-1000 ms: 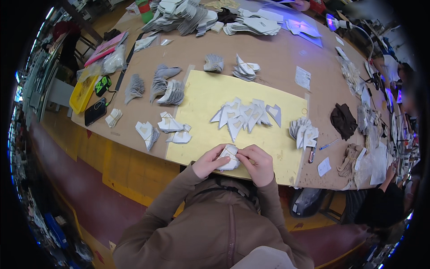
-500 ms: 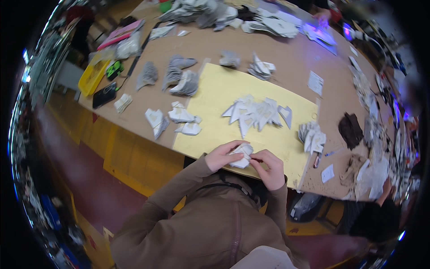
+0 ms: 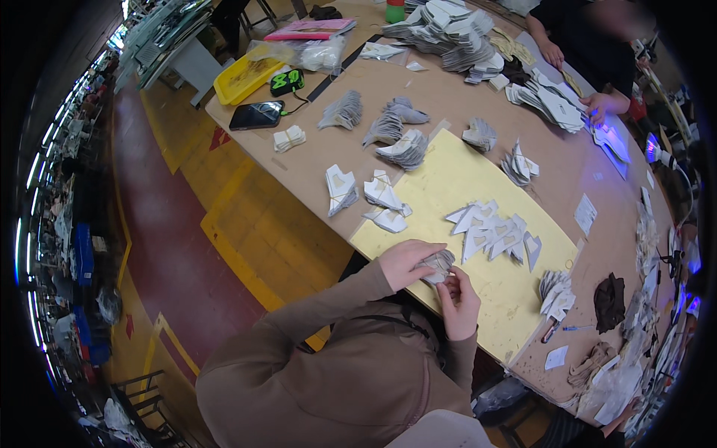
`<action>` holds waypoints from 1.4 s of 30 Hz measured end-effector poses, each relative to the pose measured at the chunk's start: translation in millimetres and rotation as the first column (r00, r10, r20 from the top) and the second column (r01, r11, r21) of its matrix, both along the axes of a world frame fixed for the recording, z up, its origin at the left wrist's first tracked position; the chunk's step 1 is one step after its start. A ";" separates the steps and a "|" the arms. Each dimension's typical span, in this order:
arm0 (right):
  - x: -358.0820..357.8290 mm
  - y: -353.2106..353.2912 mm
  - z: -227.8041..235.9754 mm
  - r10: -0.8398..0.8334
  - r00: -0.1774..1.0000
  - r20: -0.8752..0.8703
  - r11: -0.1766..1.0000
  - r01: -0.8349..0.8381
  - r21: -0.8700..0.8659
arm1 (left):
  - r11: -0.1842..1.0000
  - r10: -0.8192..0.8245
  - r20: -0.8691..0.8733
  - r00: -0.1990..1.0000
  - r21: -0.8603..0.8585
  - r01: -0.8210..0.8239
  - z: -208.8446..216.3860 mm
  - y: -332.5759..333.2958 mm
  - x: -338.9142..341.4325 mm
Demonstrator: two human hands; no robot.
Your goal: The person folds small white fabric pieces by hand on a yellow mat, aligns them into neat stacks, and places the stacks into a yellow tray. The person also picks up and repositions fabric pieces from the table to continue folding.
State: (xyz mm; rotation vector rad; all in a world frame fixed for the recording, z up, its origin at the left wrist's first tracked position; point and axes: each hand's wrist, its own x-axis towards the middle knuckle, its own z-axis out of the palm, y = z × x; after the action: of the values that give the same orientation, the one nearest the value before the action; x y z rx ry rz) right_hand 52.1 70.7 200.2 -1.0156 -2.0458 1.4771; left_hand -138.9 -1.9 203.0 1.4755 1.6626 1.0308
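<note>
Both hands hold a small stack of grey-white cut pieces (image 3: pixel 436 263) over the near edge of the yellow sheet (image 3: pixel 485 328). My left hand (image 3: pixel 407 263) closes over its left side, fingers along the top. On the right, my right hand (image 3: pixel 461 302) pinches the lower edge between thumb and fingers. Just beyond lie several loose white pointed pieces (image 3: pixel 489 230), spread overlapping on the sheet. A fanned bundle of pieces (image 3: pixel 556 295) rests to the right. Banded white bundles (image 3: pixel 341 189) lie to the left of the sheet.
Grey stacks (image 3: pixel 341 110) stand farther back, near a phone (image 3: pixel 256 115) and a yellow tray (image 3: pixel 243 81). At the far right, a co-worker's hands (image 3: pixel 595 107) touch white sheets under a violet lamp (image 3: pixel 654 149). A dark cloth (image 3: pixel 610 302) and a pen (image 3: pixel 551 331) lie right.
The view has swung, so the table appears turned and shifted right. The held stack now shows its grey layered edges, where its white face showed before. Both hands still hold it.
</note>
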 end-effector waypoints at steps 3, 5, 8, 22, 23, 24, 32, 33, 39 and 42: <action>-10.6 -4.0 1.6 -0.005 0.999 -0.046 0.997 0.002 -0.073 | 0.986 0.096 -0.060 0.994 0.145 -0.087 7.5 -7.1 -15.0; -15.0 -4.4 2.5 -0.020 0.998 -0.056 0.998 0.017 -0.065 | 0.937 0.264 -0.066 0.962 0.256 -0.240 12.3 -11.8 -32.6; -16.6 -3.9 2.3 -0.021 0.998 -0.061 0.997 0.016 -0.074 | 0.713 0.647 0.167 0.744 0.211 -0.668 11.5 -24.0 -72.7; -11.3 -4.0 -3.0 -0.021 0.996 -0.084 0.996 0.014 -0.084 | 0.678 0.588 0.610 0.532 -0.012 -0.735 -44.6 -55.0 -140.4; -11.1 -4.1 -3.4 -0.013 0.997 -0.080 0.998 0.008 -0.067 | 0.703 0.516 0.720 0.464 -0.046 -0.710 -33.0 -53.3 -135.7; -10.7 -4.0 -3.9 -0.007 0.997 -0.082 0.998 0.002 -0.062 | 0.731 0.436 0.815 0.381 -0.074 -0.679 -21.1 -51.5 -130.7; -8.1 -3.5 -6.5 0.010 0.994 -0.110 0.999 -0.015 -0.041 | 0.906 0.175 0.966 0.189 -0.083 -0.415 31.6 -34.2 -94.8; -7.8 -4.0 -6.1 0.010 0.994 -0.107 0.999 -0.015 -0.039 | 0.909 0.189 0.960 0.206 -0.091 -0.408 31.9 -31.2 -92.4; -6.5 -6.5 -3.7 0.011 0.995 -0.103 1.000 -0.014 -0.025 | 0.920 0.176 0.941 0.288 -0.052 -0.390 15.4 -25.3 -94.1; -5.6 -6.2 -4.8 0.019 0.994 -0.104 1.000 -0.021 -0.017 | 0.828 0.343 0.853 0.393 -0.077 -0.555 -0.2 -31.4 -110.6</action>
State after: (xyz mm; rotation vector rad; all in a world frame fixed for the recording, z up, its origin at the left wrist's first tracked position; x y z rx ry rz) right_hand 46.5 64.5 195.4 -0.9081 -1.9789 1.5281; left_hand -249.5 -33.3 202.7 0.3601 1.1943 1.9126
